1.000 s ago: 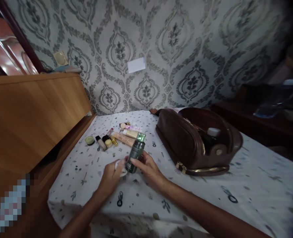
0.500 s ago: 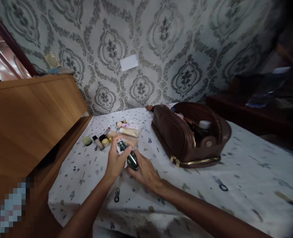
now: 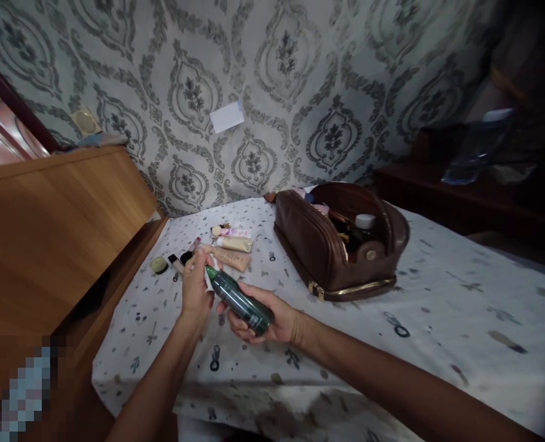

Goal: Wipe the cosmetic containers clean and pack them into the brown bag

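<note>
The right hand (image 3: 274, 320) has its grip clenched around a dark green bottle (image 3: 241, 301). It holds the bottle just below the middle of the frame, above the printed white sheet of the bed (image 3: 438, 294). The bottle lies tilted, with its base in the palm at the lower right and its top pointing to the upper left. The left hand (image 3: 193, 293) meets it there. Its grip is closed on a small white cloth (image 3: 207, 280), which is pressed against the bottle's top end. Both forearms come in from the bottom edge of the frame.

Just beyond the left hand, left of centre, a cluster of cosmetics lies on the sheet. It includes two pale tubes (image 3: 233, 244) side by side, a pink-patterned tube (image 3: 231, 232) behind them, a round green compact (image 3: 158, 264) at the far left, and a few small dark and gold pieces that are too small to name.

To the right of the cluster, and apart from it, stands a brown zip toiletry bag (image 3: 316, 242). It is open at the top, and a white-capped bottle (image 3: 365, 221) stands upright inside.

A wooden panel (image 3: 60, 227) fills the left side of the frame. The damask-patterned wall (image 3: 337, 73) behind has a small white card (image 3: 227, 116) stuck to it.
</note>
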Action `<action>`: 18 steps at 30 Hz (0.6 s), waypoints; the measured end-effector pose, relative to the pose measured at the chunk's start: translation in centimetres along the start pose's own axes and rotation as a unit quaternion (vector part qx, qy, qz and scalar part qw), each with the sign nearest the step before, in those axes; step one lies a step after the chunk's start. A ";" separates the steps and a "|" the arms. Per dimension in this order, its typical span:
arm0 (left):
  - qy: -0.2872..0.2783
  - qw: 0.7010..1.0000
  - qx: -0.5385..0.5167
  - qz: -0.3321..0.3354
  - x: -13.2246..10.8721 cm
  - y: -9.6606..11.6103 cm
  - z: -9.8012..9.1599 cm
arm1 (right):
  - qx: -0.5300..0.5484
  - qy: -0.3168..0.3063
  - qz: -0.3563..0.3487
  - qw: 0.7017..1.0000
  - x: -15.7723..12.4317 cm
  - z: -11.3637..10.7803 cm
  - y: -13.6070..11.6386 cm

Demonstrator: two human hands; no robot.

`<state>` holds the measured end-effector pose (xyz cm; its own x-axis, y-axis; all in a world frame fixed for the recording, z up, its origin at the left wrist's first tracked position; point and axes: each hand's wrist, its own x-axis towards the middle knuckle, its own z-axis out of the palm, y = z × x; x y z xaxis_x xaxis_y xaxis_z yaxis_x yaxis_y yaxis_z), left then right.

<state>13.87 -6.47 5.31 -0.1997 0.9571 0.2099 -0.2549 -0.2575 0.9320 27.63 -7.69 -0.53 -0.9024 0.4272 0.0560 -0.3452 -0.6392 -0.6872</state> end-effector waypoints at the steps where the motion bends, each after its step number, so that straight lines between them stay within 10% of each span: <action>1: 0.023 1.000 0.001 -0.002 0.0 -0.3 0.3 | -0.023 0.041 -0.016 0.999 0.2 0.0 0.1; 5: 0.089 0.991 0.098 0.036 -0.9 -1.9 0.9 | -0.235 0.253 -0.180 0.921 1.0 0.5 0.8; 9: 0.028 0.965 0.258 0.035 -3.5 -3.4 1.1 | -0.374 0.370 -0.273 0.805 0.8 1.2 0.9; 18: -0.078 0.942 0.325 0.031 -5.9 -3.4 1.0 | -0.356 0.361 -0.356 0.785 -0.8 2.7 -0.2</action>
<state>16.87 -11.08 1.20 -0.0413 0.9636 0.2640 0.3952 -0.2270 0.8901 27.70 -9.64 1.55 -0.0772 0.9294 0.3609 -0.2315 0.3354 -0.9132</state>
